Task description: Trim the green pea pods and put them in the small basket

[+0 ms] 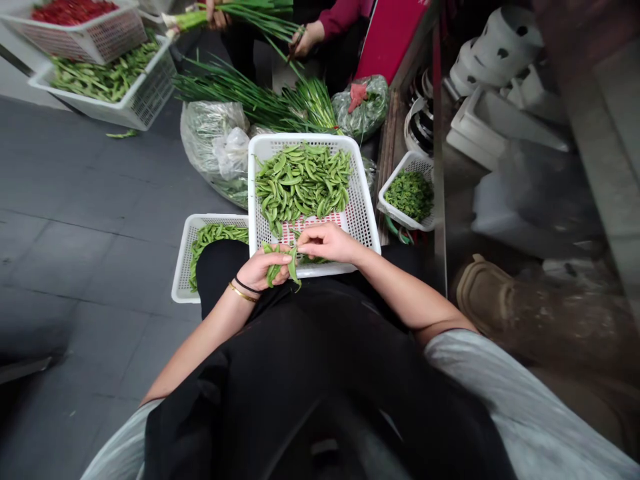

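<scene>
A white plastic basket (367, 193) rests on my lap, with a heap of flat green bean pods (303, 180) toward its far side. Over its near edge, my left hand (267, 267) is closed around several green bean pods (293, 267). My right hand (327, 241) pinches at the upper tip of one of these pods, thumb and forefinger together. Red-patterned basket floor shows between the heap and my hands. A second white basket (181, 267) of green pods stands low to my left, partly hidden by my leg.
Ahead lie green garlic chives (235, 93) and plastic bags of greens (210, 133). Another person's hand (307, 39) works over long stalks. Stacked baskets (145, 100) stand far left. A small basket of leafy herbs (407, 193) sits right, beside a metal shelf post (439, 167).
</scene>
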`<state>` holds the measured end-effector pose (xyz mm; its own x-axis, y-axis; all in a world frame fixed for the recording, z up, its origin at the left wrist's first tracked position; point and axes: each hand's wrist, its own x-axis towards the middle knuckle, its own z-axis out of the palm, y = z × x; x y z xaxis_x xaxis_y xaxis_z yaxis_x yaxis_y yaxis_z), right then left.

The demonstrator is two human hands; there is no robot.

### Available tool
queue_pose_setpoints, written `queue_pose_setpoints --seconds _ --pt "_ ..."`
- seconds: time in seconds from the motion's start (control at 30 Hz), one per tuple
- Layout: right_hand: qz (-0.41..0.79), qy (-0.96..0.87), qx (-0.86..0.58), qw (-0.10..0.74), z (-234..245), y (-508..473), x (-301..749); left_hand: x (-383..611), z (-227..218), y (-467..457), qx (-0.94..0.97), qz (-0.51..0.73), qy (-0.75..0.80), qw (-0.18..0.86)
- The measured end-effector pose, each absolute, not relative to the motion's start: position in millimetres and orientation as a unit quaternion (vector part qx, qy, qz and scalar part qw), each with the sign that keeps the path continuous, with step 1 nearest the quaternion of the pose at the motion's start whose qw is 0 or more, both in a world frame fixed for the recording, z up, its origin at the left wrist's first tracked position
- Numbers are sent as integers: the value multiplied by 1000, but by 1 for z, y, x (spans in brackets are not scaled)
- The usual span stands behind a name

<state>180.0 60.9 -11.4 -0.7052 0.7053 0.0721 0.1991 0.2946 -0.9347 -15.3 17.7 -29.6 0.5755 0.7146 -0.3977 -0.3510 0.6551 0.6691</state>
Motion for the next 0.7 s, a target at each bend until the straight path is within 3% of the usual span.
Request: queue_pose_setpoints --seconds 0.2,0.43,0.57,0.7 --pt "427 -842 -263 200 6 61 179 -22 -36 19 263 294 319 862" --pt "186 -892 -340 233 11 67 168 -3 -20 33 188 342 313 866" --pt "304 -835 -354 290 8 66 174 -3 -16 33 197 342 319 862" --pt "444 -792 -325 265 13 68 183 -8 -19 30 252 315 313 860"
